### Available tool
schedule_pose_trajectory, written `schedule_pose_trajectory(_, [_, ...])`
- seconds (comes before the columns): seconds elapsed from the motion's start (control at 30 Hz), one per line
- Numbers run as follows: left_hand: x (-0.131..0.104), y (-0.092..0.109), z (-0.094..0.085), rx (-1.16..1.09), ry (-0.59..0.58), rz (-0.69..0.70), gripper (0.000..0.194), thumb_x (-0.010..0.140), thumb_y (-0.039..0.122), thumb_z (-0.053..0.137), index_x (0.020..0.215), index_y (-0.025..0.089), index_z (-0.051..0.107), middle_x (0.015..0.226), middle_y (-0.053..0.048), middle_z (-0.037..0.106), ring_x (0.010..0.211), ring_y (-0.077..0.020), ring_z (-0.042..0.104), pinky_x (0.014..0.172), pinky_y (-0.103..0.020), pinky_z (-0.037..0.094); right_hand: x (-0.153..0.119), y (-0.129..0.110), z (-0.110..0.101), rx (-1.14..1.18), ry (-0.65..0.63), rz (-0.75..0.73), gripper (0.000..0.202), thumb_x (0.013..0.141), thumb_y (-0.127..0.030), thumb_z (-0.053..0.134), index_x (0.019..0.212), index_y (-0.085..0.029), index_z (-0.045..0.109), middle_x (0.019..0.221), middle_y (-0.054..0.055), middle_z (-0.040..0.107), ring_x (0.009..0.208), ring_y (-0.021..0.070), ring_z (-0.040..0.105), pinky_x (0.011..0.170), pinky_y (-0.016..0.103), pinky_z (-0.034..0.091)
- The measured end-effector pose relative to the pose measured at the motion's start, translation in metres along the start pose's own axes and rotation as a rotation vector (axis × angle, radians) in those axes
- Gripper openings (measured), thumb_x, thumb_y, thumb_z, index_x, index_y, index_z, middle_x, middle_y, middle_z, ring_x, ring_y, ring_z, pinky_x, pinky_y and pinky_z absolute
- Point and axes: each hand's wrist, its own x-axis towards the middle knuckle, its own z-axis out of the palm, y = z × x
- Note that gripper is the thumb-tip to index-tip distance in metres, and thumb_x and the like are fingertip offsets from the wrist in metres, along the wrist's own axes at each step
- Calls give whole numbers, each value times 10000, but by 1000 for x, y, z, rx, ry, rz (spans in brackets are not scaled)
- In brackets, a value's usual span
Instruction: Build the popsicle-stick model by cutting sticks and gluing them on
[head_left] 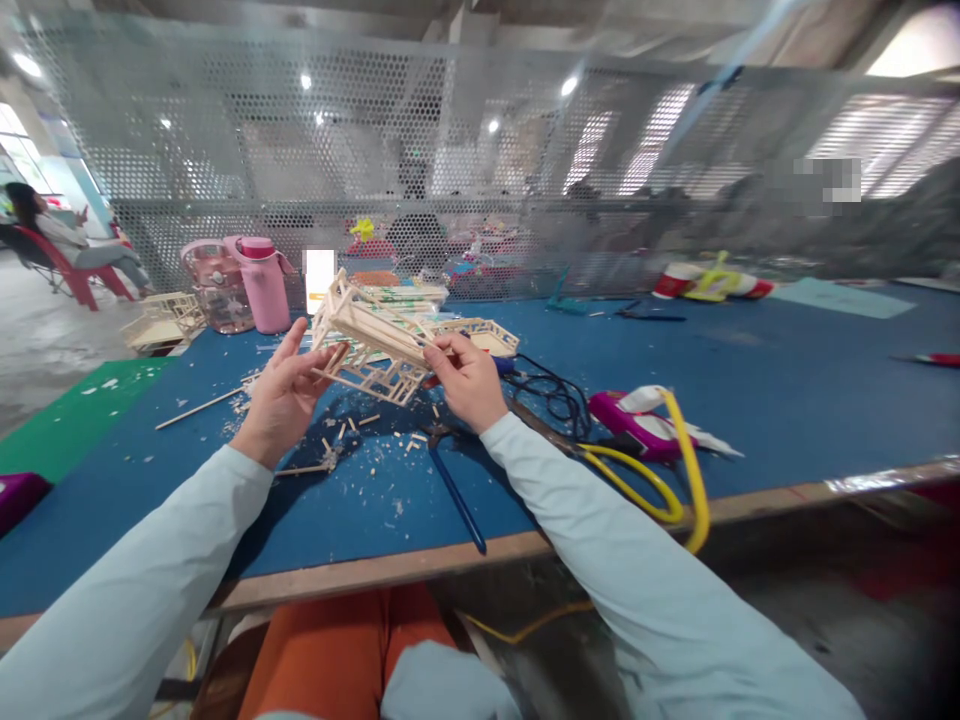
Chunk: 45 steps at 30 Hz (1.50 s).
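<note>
A small wooden stick model [379, 335], a tilted lattice of thin pale sticks, is held up above the blue table. My left hand [281, 395] grips its left end, with the index finger raised. At its right end, my right hand [466, 375] pinches the frame between thumb and fingers. Below the hands lie pliers with blue handles [457, 490] and several short stick offcuts [351, 428]. Behind the model sits another stick frame [480, 336], partly hidden.
On the blue table [787, 400] lie a purple glue gun [637, 425], scissors with yellow handles [637, 485] and a black cable [559, 395]. A pink bottle [264, 285] stands at the back left near a clear bottle [220, 290]. A perforated metal screen [420, 130] rises behind.
</note>
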Motion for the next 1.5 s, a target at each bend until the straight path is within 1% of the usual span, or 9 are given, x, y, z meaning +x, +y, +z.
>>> schedule_pose_trajectory(0.43, [0, -1, -1, 46, -25, 3, 624, 680, 220, 584, 1286, 223, 435, 981, -48, 691, 1057, -225, 609, 938, -403, 464, 0, 3, -1, -93, -11, -57, 265, 782, -467, 544, 733, -207, 532, 717, 3, 514, 554, 122, 505, 461, 267, 484])
schedule_pose_trajectory(0.6, [3, -2, -4, 142, -68, 30, 672, 661, 224, 591, 1307, 230, 406, 959, -51, 686, 993, -228, 631, 895, -407, 463, 2, 5, -6, -303, 18, -228, 221, 824, -396, 510, 721, -202, 541, 767, 29, 539, 691, 161, 523, 630, 310, 478])
schedule_pose_trajectory(0.8, [10, -6, -13, 212, -175, -64, 743, 549, 142, 572, 1276, 199, 428, 997, -55, 666, 958, -220, 625, 853, -374, 446, 5, 2, -11, -471, 19, -393, 175, 840, -311, 491, 708, -201, 523, 743, 35, 549, 743, 176, 520, 724, 318, 427])
schedule_pose_trajectory(0.93, [15, -14, -25, 471, -94, 50, 621, 514, 115, 592, 1119, 211, 493, 1056, -68, 621, 1048, -239, 562, 862, -375, 437, 6, 4, -12, -523, 10, -426, 168, 848, -296, 485, 710, -204, 515, 749, 39, 554, 768, 184, 516, 739, 318, 410])
schedule_pose_trajectory(1.07, [9, -11, -26, 800, 39, 395, 282, 582, 115, 561, 841, 215, 506, 1223, -68, 522, 1177, -243, 461, 980, -419, 364, 6, 7, -15, -578, -2, -425, 162, 851, -289, 482, 717, -204, 517, 766, 47, 560, 785, 192, 509, 744, 319, 401])
schedule_pose_trajectory(1.17, [2, -6, -20, 990, 14, 579, 131, 608, 118, 560, 703, 207, 544, 1264, -57, 492, 1222, -260, 411, 1056, -453, 277, 8, 8, -16, -621, -38, -412, 157, 848, -275, 483, 716, -200, 519, 785, 57, 567, 803, 200, 507, 753, 321, 395])
schedule_pose_trajectory(1.27, [1, -8, -17, 1117, -33, 601, 158, 593, 107, 571, 675, 225, 636, 1287, -33, 488, 1254, -295, 367, 1080, -499, 218, 18, 9, -17, -667, -98, -386, 136, 838, -245, 488, 717, -192, 522, 796, 64, 568, 798, 199, 505, 746, 315, 391])
schedule_pose_trajectory(1.37, [6, -18, -22, 1194, 6, 551, 188, 573, 87, 556, 621, 231, 667, 1232, -38, 543, 1253, -326, 360, 1078, -535, 193, 34, 11, -16, -704, -215, -372, 122, 822, -236, 507, 713, -183, 527, 773, 59, 562, 773, 192, 499, 732, 307, 386])
schedule_pose_trajectory(1.5, [13, -27, -32, 1320, -1, 390, 160, 582, 109, 525, 574, 218, 642, 1016, -90, 625, 1121, -329, 479, 1017, -508, 285, 50, 25, -15, -692, -313, -344, 120, 802, -234, 520, 695, -182, 527, 725, 39, 556, 738, 180, 491, 714, 295, 379])
